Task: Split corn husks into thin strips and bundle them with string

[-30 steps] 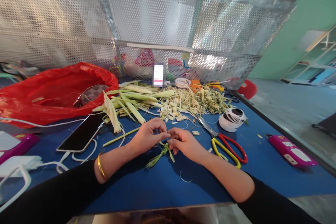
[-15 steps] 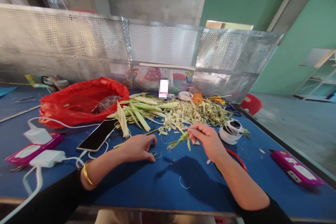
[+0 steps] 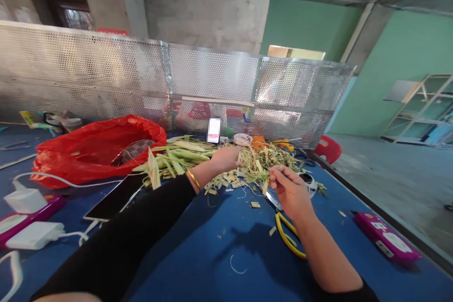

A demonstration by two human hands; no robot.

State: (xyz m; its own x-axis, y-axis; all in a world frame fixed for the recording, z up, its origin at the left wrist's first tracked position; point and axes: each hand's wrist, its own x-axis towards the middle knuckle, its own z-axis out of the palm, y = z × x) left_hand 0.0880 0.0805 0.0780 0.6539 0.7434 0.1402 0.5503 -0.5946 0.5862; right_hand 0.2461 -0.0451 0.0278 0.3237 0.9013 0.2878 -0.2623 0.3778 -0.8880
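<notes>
My left hand (image 3: 226, 159) stretches over the heap of dry husk scraps (image 3: 264, 156), its fingers drawn together. Whatever may be between those fingertips is hidden. Pinched in my right hand (image 3: 290, 193) is a small green plaited husk piece (image 3: 262, 178), held just above the table in front of the heap. Scissors with yellow handles (image 3: 283, 231) lie under and beside my right hand, their blades pointing at the scraps. Longer pale green corn husks (image 3: 177, 155) lie to the left of my left hand.
A red plastic bag (image 3: 88, 148) stands open at the left. Nearby lie a dark phone (image 3: 113, 198) and white chargers (image 3: 42, 235) with cables. A white tape roll (image 3: 311, 184) and a purple box (image 3: 387, 238) are on the right. Perforated metal panels (image 3: 212, 73) border the table's back.
My left hand has moved forward and right, from the table front to the scrap heap. My right hand still holds the plaited piece. More of the scissors shows, and the view has tilted up.
</notes>
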